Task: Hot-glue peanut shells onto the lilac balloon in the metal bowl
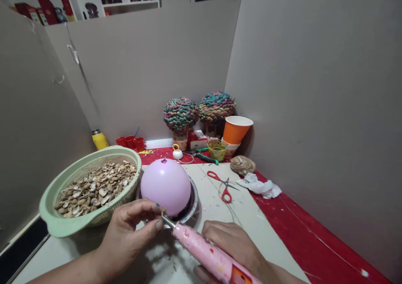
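Note:
My right hand [234, 242] is wrapped round a pink hot-glue gun [201, 250] with a metal nozzle and an orange part near its rear. My left hand [130, 229] pinches a small brownish nut shell [163, 212] right at the nozzle tip; fingers partly cover it. Just beyond the fingertips, a pale purple balloon [165, 185], knot upward, rests on a round metal dish [194, 198]. Left of it stands a light green colander [52, 223] holding many nut shells [100, 185].
Red-handled scissors [226, 189] lie open on the white board, near a twine ball [243, 165] and crumpled tissue [260, 185]. Behind are two colourful shell-covered balls [181, 114], an orange paper cup [237, 130], green-handled pliers [205, 158], red cups [130, 142] and a yellow bottle [99, 140]. Grey partitions [141, 74] enclose the table.

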Available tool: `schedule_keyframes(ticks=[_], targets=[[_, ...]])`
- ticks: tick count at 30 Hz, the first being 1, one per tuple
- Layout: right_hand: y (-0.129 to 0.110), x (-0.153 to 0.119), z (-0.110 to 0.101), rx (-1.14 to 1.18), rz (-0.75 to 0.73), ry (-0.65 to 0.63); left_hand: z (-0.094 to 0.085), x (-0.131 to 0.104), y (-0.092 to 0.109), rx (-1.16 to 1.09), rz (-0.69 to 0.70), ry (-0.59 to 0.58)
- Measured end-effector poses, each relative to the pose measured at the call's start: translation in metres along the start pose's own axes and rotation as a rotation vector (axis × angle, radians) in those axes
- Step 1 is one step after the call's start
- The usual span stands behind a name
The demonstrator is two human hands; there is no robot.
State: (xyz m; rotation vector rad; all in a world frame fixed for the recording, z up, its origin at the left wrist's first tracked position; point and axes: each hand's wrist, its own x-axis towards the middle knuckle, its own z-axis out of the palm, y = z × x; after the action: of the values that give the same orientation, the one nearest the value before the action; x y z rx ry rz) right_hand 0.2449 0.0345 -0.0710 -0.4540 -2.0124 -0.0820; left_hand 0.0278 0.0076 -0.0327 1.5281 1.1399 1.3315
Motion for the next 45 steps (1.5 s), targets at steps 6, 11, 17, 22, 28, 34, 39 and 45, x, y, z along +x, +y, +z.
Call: schedule_keyframes(ticks=[6, 11, 17, 22, 28, 34, 39, 45], targets=[[-0.002, 0.011, -0.01, 0.019, -0.015, -0.021, -0.001, -0.002, -0.001, 0.019, 0.005, -0.008], [-0.003, 0.02, -0.016, 0.053, -0.025, -0.06, -0.001, -0.002, -0.002, 0.036, 0.015, -0.009], [0.002, 0.012, -0.009, 0.049, -0.024, -0.016, -0.001, -0.001, -0.003, 0.033, 0.024, 0.007], [0.0, 0.016, -0.015, 0.034, 0.027, -0.098, -0.001, 0.001, -0.002, -0.011, 0.0, 0.02], [-0.001, 0.02, -0.018, -0.039, -0.009, -0.116, -0.001, 0.002, -0.001, -0.085, -0.036, 0.024], [0.004, 0.01, -0.013, 0.016, -0.006, -0.09, -0.002, 0.0, -0.001, -0.113, -0.026, 0.019], [0.011, -0.003, -0.004, 0.057, 0.015, -0.096, -0.003, -0.001, -0.005, -0.125, -0.028, 0.03], [0.009, 0.002, -0.011, 0.018, -0.036, -0.111, 0.0, -0.002, 0.001, -0.167, 0.038, 0.05]])
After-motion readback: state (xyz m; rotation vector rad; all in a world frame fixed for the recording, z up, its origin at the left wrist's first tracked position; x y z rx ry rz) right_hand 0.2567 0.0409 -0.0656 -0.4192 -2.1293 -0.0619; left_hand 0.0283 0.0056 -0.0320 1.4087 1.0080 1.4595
